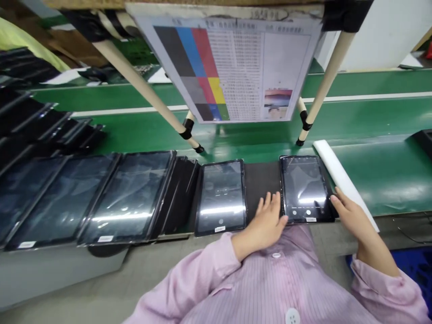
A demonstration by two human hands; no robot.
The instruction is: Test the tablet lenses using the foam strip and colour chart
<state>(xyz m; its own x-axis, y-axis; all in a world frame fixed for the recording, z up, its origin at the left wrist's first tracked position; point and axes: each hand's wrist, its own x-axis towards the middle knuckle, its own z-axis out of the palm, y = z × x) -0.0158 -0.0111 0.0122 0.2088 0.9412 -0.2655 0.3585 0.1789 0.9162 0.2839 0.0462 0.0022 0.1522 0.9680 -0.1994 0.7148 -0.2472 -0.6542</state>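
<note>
A lit tablet (302, 184) lies face up on a dark mat (261, 180), round icons along its lower edge. My right hand (349, 211) rests at the tablet's right edge, fingers stretched and holding nothing. On the mat, just left of that tablet, my left hand (268, 220) lies with its fingers spread and nothing in it. Another tablet (222, 195), its screen mostly dark with glare, lies left of my left hand. Further left, several film-covered tablets (128, 193) overlap in a row.
A printed colour chart (243, 72) hangs from a pipe stand (145, 90) in front. A white foam strip (344, 180) lies right of the lit tablet on the green bench (388, 166). Stacked black trays (43, 121) stand at left; a blue crate (411, 270) is low at right.
</note>
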